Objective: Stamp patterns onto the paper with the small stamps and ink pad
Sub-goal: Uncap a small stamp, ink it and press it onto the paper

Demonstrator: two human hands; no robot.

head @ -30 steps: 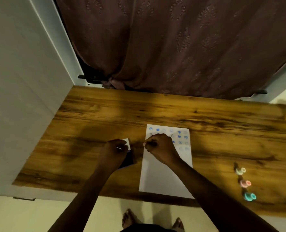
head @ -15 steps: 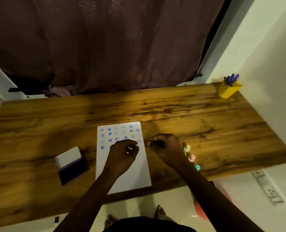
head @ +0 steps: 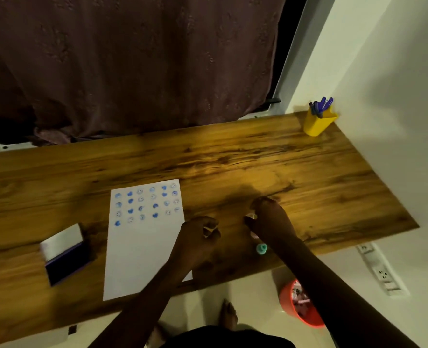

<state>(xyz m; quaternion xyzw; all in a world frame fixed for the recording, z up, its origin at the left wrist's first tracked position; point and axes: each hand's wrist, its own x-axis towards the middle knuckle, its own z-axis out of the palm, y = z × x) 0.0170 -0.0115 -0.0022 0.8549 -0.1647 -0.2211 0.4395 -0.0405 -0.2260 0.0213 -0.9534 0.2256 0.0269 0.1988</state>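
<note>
The white paper [head: 142,247] lies on the wooden desk [head: 233,159], with rows of blue stamped marks on its far half. Left of it sits the ink pad [head: 68,257], its dark pad showing and its pale lid raised. My left hand [head: 197,237] hovers at the paper's right edge, fingers curled on a small pale piece [head: 207,229]. Further right, my right hand [head: 270,219] reaches down to the row of small stamps, fingertips closed around a pale stamp [head: 252,216]. A teal stamp [head: 261,248] stands free beside my wrist. A pink stamp is mostly hidden under that hand.
A yellow holder [head: 317,123] with blue pens stands at the desk's far right corner by the wall. On the floor are an orange bin [head: 300,307] and a white power strip [head: 381,270]. A dark curtain hangs behind the desk.
My view swung right. My right hand left the paper and went to the stamp row. My left hand moved from the ink pad across the paper to its right edge.
</note>
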